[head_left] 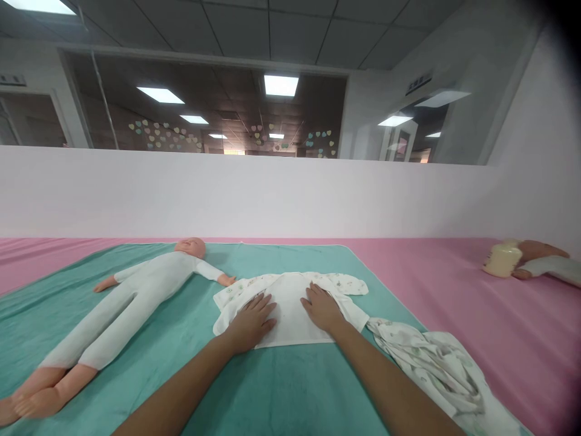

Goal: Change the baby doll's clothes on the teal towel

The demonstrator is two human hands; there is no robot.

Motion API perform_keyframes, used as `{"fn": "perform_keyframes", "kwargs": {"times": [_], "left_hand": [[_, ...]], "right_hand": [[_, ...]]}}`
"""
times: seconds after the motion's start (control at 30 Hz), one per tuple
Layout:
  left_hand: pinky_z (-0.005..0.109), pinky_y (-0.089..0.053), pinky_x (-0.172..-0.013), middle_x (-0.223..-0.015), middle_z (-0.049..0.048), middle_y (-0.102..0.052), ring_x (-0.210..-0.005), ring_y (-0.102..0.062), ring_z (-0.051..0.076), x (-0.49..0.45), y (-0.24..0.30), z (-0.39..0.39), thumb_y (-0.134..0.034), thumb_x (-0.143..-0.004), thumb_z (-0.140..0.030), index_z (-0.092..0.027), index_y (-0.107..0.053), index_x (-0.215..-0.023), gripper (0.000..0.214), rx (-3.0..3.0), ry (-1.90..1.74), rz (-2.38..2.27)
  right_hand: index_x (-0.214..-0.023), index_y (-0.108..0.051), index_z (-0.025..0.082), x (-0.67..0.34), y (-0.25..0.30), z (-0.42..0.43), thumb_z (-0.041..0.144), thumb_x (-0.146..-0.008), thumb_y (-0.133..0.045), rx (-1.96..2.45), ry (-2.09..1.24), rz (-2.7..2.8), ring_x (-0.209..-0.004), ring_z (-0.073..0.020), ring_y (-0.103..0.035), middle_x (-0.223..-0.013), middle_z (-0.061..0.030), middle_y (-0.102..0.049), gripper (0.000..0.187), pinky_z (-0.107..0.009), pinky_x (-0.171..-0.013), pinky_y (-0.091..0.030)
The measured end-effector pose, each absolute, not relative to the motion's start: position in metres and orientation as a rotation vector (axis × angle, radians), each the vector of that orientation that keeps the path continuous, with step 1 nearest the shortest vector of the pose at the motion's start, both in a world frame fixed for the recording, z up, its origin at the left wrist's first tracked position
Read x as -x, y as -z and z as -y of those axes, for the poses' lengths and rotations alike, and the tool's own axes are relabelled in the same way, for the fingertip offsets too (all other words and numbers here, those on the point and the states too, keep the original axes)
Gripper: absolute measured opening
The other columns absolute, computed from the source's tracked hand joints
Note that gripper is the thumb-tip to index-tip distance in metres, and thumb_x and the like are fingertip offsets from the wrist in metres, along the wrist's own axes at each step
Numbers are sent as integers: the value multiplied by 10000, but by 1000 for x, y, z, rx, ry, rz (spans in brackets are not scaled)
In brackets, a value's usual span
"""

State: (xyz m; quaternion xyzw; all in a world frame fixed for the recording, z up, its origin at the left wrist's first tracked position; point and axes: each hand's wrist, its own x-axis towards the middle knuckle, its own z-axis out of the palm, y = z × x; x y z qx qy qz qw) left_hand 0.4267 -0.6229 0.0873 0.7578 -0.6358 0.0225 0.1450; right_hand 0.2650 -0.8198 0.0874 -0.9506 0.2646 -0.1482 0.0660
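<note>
A small white baby garment (290, 315) with patterned sleeves lies spread on the teal towel (254, 393). My left hand (252, 321) rests flat on its left side, fingers stretched out. On the other side of the cloth, my right hand (322, 307) presses flat with the fingers apart. Neither hand grips anything. To the left, a baby doll (149, 278) in a white bodysuit lies on its back, one of its hands close to the garment's left sleeve. A crumpled patterned white cloth (436, 363) lies beside my right forearm.
Pink sheeting (454, 290) covers the surface under the towel. At the far right stands a cream-coloured bottle (502, 259), next to part of another doll (551, 266). A white wall (272, 197) with a window above it runs along the back.
</note>
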Motion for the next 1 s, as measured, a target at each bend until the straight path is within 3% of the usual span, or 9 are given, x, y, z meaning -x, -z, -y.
{"fn": "perform_keyframes", "kwargs": {"times": [0.1,0.3,0.67,1.0], "left_hand": [[472,-253,-1102,-1535,69,-155,-1400,-153,288,-427,-86,624,-305,-908,-552,-240,-412,-1370,568,-2243,-102,1730],[472,-249,-1103,-1503,74,-263,-1395,-183,271,-426,-88,624,-254,-906,-580,-242,-407,-1374,598,-2283,-25,1703],[470,-241,-1112,-1497,30,-285,-1391,-193,263,-427,-86,625,-278,-912,-550,-251,-440,-1349,554,-2247,-46,1736],[467,-253,-1107,-1488,51,-305,-1384,-215,263,-427,-85,626,-274,-919,-543,-249,-446,-1343,543,-2242,-78,1739]], "right_hand": [[-1259,-509,143,-264,-90,819,432,-924,-274,2847,453,-804,-1344,-241,-293,-1442,-113,-364,501,-378,-1080,-252],[-1283,-508,190,-262,-95,813,387,-925,-291,2796,532,-747,-1322,-200,-332,-1438,-50,-385,463,-340,-1095,-250],[-1284,-515,162,-263,-94,812,411,-919,-288,2753,451,-708,-1316,-206,-352,-1423,-68,-407,497,-333,-1093,-273],[-1298,-502,166,-261,-96,811,416,-917,-282,2759,431,-725,-1318,-204,-352,-1430,-59,-400,506,-331,-1094,-272]]}}
